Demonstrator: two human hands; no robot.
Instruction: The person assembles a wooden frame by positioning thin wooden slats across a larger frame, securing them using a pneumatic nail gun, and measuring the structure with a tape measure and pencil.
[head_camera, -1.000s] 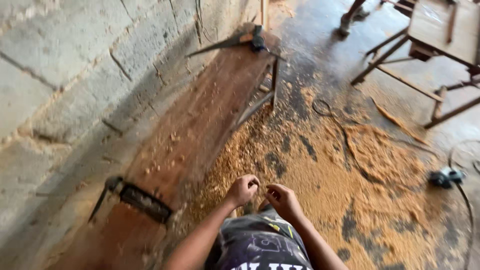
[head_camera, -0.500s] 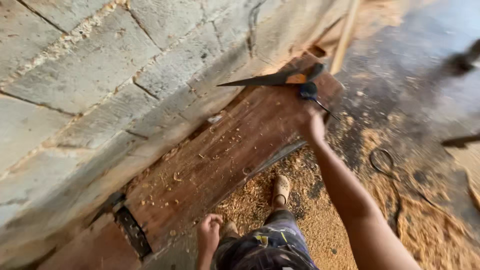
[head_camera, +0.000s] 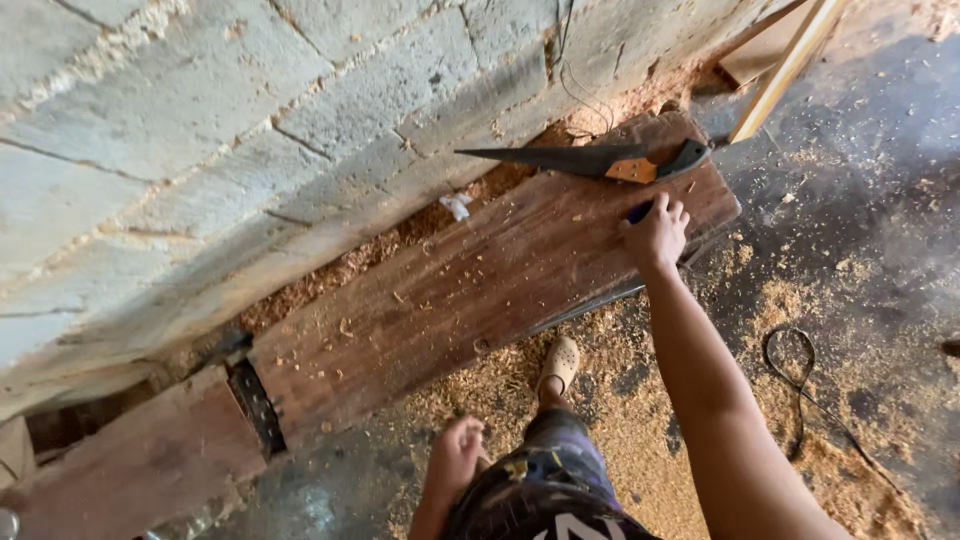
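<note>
The left hand hangs loosely curled and empty beside the thigh, near the board's front edge. The wooden board lies flat along the block wall, strewn with sawdust. Toward its right end the right arm is fully extended, and the right hand rests on the board, apparently closing on a small dark object, too hidden to identify. Just beyond it lies the handsaw: light, with a thin, flexible, toothed blade; judged best gripped at its orange-and-black handle.

Bare arms, no sleeves; dark patterned shorts with yellow and white markings; cream perforated rubber clog.
</note>
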